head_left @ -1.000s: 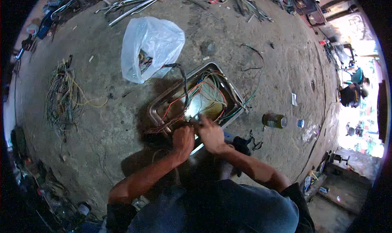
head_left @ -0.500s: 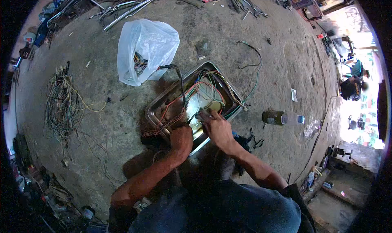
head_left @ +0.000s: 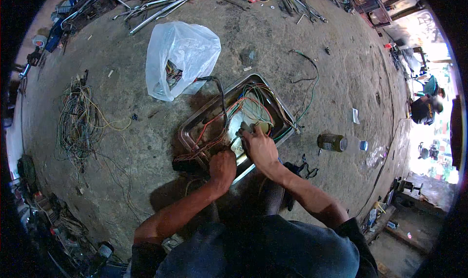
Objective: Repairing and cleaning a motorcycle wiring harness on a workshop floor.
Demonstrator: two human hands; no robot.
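Observation:
A rectangular metal tray lies on the ground before me, with a wiring harness of orange, green and dark wires spread in it. My left hand is closed over the tray's near edge, around a thin dark wire that sticks up from its fingers. Just right of it, my right hand is bent into a pinch over the tray; a small greyish thing shows at its fingertips, too hidden to name. A yellowish round patch shows in the tray beside those fingers.
Behind the tray stands a white plastic bag with wires inside. A tangle of wires lies at left. To the right is a bottle on its side. Metal tools line the far edge; a person is at far right.
The whole view has shifted slightly, so things sit a little further right. Both hands stay close together over the tray, with the right fingers slightly changed in pose.

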